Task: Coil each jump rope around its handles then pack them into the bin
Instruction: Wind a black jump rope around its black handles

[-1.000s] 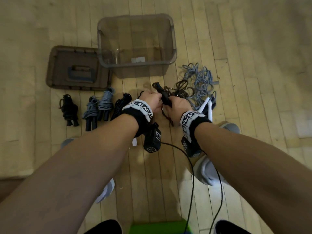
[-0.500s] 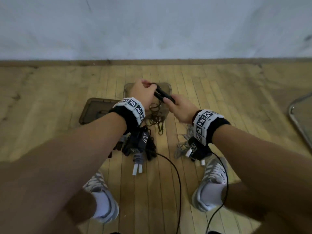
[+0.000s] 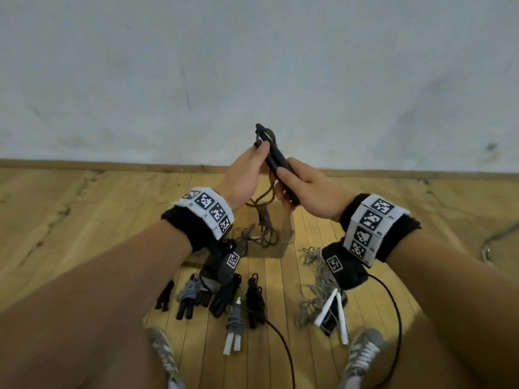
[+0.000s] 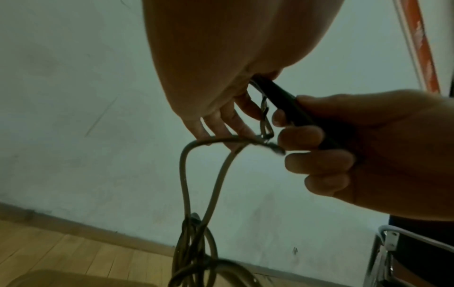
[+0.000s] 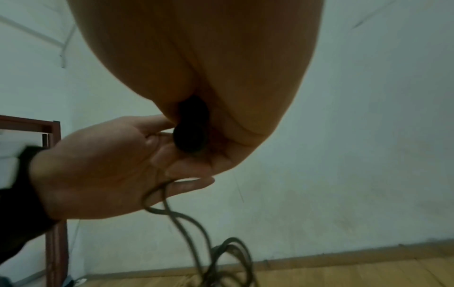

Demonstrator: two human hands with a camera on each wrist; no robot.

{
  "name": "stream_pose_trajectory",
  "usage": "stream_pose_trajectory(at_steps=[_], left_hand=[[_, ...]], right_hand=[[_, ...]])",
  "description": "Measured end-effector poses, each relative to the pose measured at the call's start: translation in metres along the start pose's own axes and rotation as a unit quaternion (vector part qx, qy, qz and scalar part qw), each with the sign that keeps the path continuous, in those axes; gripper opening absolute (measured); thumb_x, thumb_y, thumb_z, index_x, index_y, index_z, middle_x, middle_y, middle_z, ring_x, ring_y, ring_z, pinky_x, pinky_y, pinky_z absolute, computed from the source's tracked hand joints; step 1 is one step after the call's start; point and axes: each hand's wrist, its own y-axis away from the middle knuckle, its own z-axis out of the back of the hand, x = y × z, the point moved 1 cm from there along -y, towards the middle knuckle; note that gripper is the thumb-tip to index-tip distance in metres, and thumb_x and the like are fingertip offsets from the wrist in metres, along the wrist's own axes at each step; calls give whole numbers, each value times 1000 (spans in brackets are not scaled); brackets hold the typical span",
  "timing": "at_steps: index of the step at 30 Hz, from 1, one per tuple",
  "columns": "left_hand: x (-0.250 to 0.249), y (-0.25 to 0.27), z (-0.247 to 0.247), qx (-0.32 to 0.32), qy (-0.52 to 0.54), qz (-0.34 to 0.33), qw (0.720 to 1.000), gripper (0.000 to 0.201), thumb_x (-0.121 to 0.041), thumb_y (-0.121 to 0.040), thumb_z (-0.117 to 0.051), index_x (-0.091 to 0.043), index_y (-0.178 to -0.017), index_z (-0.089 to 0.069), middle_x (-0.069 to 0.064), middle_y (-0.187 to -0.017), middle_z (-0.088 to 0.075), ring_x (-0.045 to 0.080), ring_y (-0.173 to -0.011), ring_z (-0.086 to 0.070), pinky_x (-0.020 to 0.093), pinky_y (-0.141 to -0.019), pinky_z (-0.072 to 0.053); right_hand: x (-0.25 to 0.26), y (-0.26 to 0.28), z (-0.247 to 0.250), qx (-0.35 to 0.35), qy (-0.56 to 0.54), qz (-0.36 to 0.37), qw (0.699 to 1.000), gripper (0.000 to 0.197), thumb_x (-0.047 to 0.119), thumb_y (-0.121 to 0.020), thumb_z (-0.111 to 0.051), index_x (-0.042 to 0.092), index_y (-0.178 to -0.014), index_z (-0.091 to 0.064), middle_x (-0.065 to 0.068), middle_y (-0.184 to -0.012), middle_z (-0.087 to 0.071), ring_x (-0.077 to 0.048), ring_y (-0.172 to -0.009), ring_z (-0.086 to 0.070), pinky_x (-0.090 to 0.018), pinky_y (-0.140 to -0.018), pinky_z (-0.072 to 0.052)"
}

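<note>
Here, right hand (image 3: 306,189): you grip the paired handles (image 3: 276,161).
Left hand (image 3: 247,175): pinches their tops.
Rope (image 3: 265,226): limp, tangle-prone; take it near the handles.

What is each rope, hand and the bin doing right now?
Black handles: held together, raised.
Cord: hanging loose, uncoiled.
Left hand: pinches handles.
Right hand: grips handles.
Floor ropes: coiled.
Grey rope: tangled.
Bin: on floor, mostly hidden.
</note>
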Motion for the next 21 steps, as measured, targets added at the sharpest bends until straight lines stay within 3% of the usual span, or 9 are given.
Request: stream_pose_trajectory(at_steps=[3, 5, 7, 12, 16, 21], left_hand=[[0, -1, 2, -5, -32, -21, 999, 37, -39, -109, -43, -9, -112, -64, 13, -106, -73, 27, -98, -71, 44, -96, -55], [2, -3, 2, -11, -63, -45, 997, 36, -40, -106, -51, -9, -106, -67, 7, -84, -74, 21, -74, -69, 41, -77, -57], [6, -8, 4, -16, -93, -48, 994, 36, -43, -102, -56, -9, -102, -68, -2, -67, -67, 13, -59, -59, 33, -63, -47], [13, -16, 3, 17, -103, -50, 993, 35, -44, -100, -60, -9, -101, -67, -6, -61, -60, 15, -59, -54, 30, -60, -45], [16, -19, 1, 4, -71, -28, 997, 37, -42, -102, -57, -7, -102, -68, -3, -63, -61, 18, -60, -55, 37, -64, -47], [19, -19, 0, -16, -34, 3, 999, 40, -42, -104, -55, -5, -105, -70, -7, -57, -56, 14, -55, -52, 38, -65, -48]], right_hand=[[0, 0, 7, 28, -6, -24, 999, 30, 27, -110, -37, 3, -124, -49, -7, -88, -65, -23, -72, -64, -44, -76, -59], [-4, 0, 8, 45, -16, -29, 998, 28, 27, -110, -36, 7, -122, -52, -7, -85, -67, -21, -72, -65, -41, -76, -58], [-9, -1, 10, 43, -28, -30, 998, 23, 25, -111, -37, 13, -120, -55, -6, -82, -67, -19, -70, -65, -36, -73, -58], [-19, -5, 9, 14, -102, -71, 992, 26, 30, -110, -40, 19, -129, -53, -9, -81, -69, -25, -68, -66, -37, -72, -60], [-21, -12, 6, 17, -30, -17, 999, 28, 32, -111, -33, 11, -112, -52, -3, -72, -63, -15, -57, -57, -29, -62, -52], [-28, -16, 5, 19, -92, -41, 995, 22, 25, -111, -38, 11, -112, -55, 0, -78, -63, -11, -60, -57, -24, -61, -51]])
